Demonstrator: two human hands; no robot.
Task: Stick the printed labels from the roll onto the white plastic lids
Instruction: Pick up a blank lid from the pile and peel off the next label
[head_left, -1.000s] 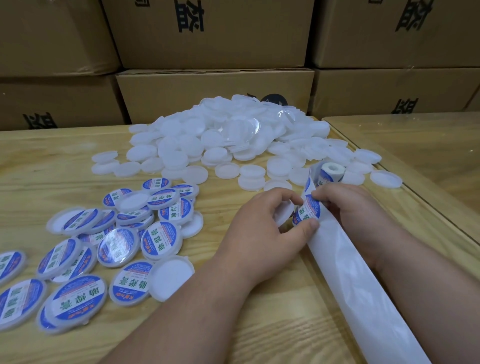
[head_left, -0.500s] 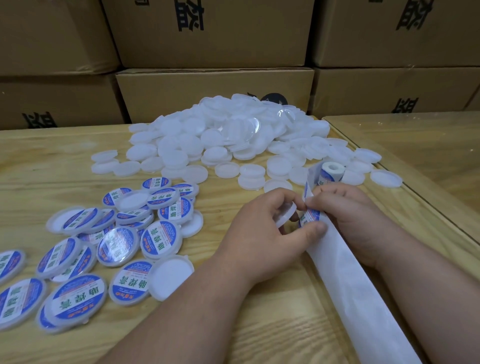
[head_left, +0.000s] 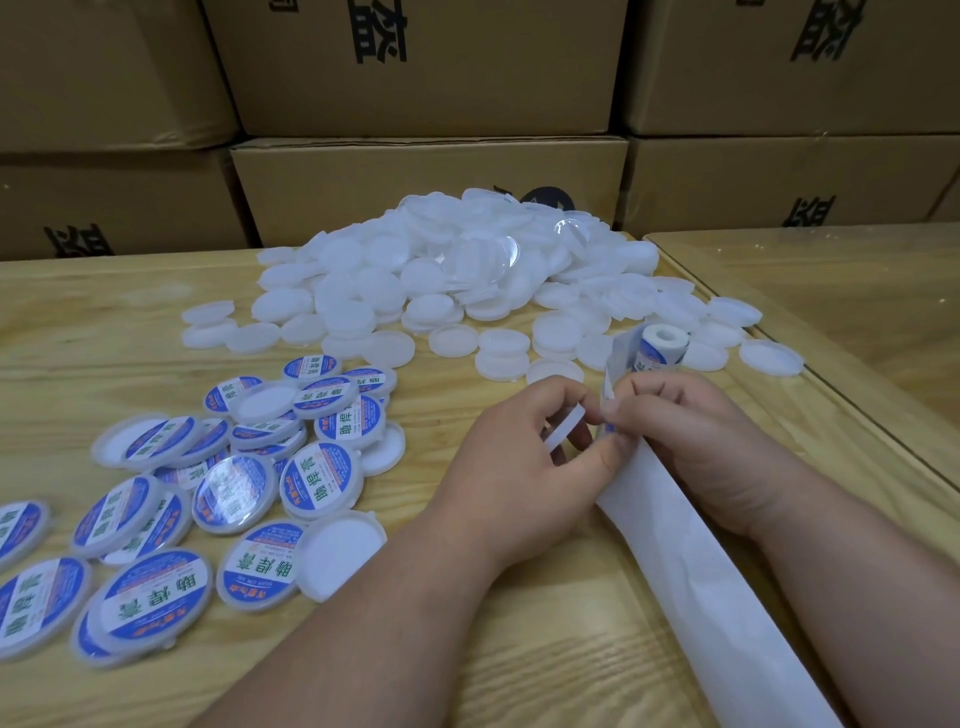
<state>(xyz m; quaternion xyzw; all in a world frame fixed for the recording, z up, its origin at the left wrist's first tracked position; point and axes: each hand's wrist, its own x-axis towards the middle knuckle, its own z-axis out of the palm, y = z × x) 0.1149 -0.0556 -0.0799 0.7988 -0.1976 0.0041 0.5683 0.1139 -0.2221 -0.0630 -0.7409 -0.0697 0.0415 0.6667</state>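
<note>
My left hand (head_left: 524, 467) pinches a light, stiff lid (head_left: 565, 431) by its rim, just left of the backing strip (head_left: 675, 561). My right hand (head_left: 691, 441) pinches the thin, floppy label (head_left: 609, 427) there; I'd hold only its edge, since I judge it creases easily

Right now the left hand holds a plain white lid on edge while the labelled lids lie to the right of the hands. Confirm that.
Not quite. The head view shows the left hand holding the plain white lid on edge, but the labelled lids lie to the left of the hands, not the right. To the right runs the backing strip under the right hand.
</note>
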